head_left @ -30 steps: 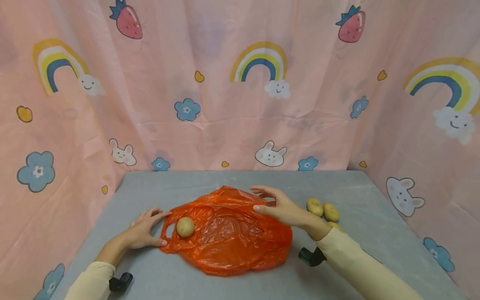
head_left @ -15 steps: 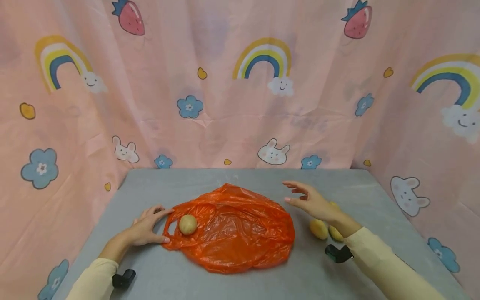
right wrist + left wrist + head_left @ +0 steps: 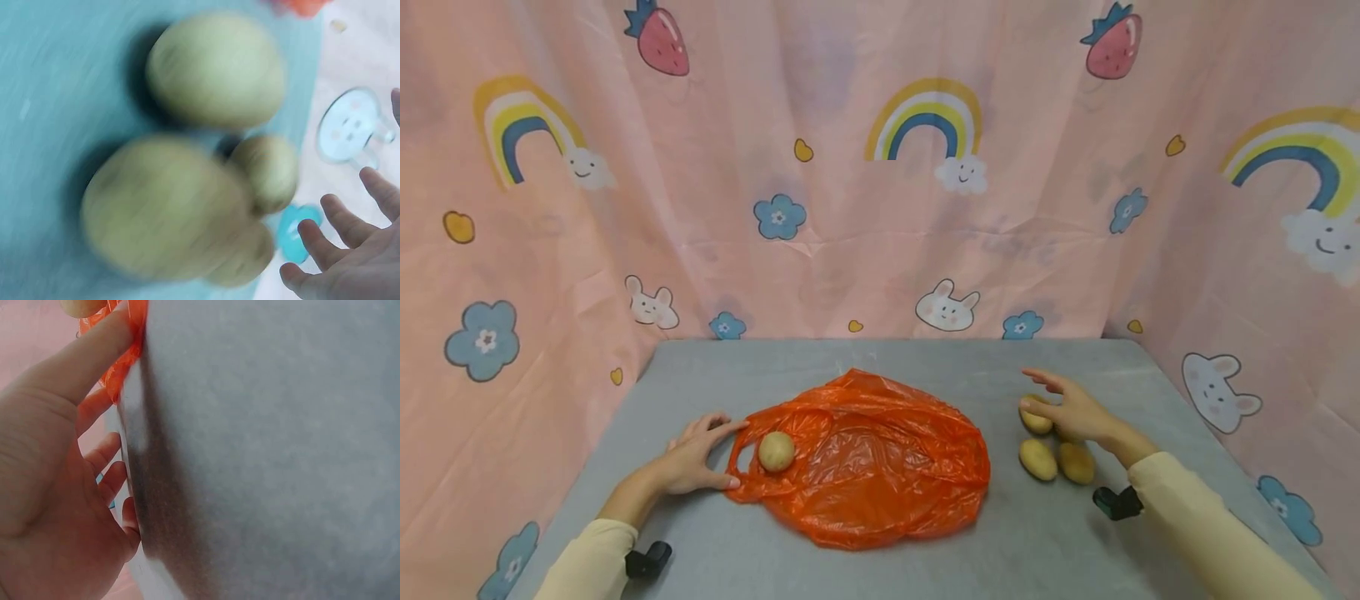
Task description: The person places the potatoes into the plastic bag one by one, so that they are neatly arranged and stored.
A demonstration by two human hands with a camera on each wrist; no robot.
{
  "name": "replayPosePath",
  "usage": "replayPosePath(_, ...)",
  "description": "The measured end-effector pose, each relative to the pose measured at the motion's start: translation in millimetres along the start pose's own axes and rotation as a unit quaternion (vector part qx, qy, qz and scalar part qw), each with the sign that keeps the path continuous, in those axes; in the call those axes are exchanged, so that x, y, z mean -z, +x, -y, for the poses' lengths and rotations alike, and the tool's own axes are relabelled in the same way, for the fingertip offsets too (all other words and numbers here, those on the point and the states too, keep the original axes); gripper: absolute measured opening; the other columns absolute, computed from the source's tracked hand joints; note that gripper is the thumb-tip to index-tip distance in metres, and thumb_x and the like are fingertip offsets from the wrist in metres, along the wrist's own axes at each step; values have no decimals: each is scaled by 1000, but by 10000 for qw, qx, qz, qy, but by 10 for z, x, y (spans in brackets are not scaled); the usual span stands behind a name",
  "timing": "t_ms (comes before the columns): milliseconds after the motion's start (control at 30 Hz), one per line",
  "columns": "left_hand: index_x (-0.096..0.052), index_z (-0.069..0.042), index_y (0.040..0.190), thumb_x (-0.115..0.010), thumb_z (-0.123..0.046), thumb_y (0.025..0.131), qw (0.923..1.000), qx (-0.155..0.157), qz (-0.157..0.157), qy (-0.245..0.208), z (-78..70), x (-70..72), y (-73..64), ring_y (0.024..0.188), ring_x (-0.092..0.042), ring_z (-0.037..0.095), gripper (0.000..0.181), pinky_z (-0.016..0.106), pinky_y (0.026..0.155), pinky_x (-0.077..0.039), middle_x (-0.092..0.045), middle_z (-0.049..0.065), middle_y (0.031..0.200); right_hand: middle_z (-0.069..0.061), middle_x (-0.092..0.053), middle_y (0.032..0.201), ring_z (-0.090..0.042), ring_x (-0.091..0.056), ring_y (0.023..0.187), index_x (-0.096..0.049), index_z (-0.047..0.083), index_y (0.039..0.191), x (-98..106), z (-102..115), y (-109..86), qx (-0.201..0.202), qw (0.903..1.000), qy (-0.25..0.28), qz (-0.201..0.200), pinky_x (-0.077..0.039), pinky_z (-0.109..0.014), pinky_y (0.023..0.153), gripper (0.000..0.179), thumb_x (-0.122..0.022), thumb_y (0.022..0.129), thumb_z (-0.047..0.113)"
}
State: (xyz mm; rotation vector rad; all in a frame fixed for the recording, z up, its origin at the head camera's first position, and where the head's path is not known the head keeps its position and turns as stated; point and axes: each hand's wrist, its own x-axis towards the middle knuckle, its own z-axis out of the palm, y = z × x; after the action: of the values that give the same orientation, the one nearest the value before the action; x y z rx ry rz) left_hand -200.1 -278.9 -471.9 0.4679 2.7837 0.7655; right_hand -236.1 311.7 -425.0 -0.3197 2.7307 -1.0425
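An orange plastic bag [image 3: 880, 475] lies flat and crumpled mid-table, with one round potato [image 3: 777, 452] on it beside the handle hole. My left hand [image 3: 694, 457] rests at the bag's left end, thumb and index finger spread and touching the handle edges. In the left wrist view the thumb [image 3: 81, 359] lies against the orange plastic. Over a group of several potatoes [image 3: 1038, 460] on the right hovers my right hand [image 3: 1078, 412], fingers extended, holding nothing. The right wrist view shows these potatoes [image 3: 215, 69] blurred, with the fingers apart from them.
The grey table [image 3: 925, 571] ends at the back against a pink patterned curtain [image 3: 835, 283], which also hangs on both sides. A dark wrist-worn device [image 3: 647, 560] sits below the left wrist, another such device [image 3: 1117, 502] below the right.
My right hand has left the bag's upper right edge and moved right to above the potatoes. The left hand stays at the handle; the bag and its potato look unmoved.
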Motion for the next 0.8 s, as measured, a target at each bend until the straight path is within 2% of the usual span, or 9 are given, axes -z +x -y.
replayPosePath(167,-48,-15,151,-88,-41,74,10000,-42,-52,17,1,0,0,138,-29,50,90,77,99,-23,-36,22,152,-40,-34,152,-64,-30,137,-32,-2,155,34,-194,5,73,9999,-73,121,-32,-74,106,73,-67,98,27)
replayPosePath(367,-48,-15,151,-88,-41,74,10000,-13,-33,76,10,-14,-7,138,-30,51,91,76,98,-25,-35,22,152,-41,-41,148,-59,-39,136,-38,-6,151,2,-388,53,173,9992,-120,340,-30,-73,108,72,-72,94,24)
replayPosePath(600,-48,-17,150,-88,-42,74,10000,34,11,71,19,-23,-1,138,-31,49,90,75,99,-27,-37,20,151,-41,-43,146,-59,-41,132,-42,-10,146,-9,-394,74,365,9978,-223,501,-31,-73,107,68,-74,93,18)
replayPosePath(800,-49,-15,150,-88,-42,74,10000,-56,-21,55,35,-6,17,137,-31,49,89,74,98,-27,-38,20,150,-40,-44,145,-60,-43,130,-43,-12,145,3,-395,107,530,9967,-275,545,-32,-73,105,70,-76,90,16)
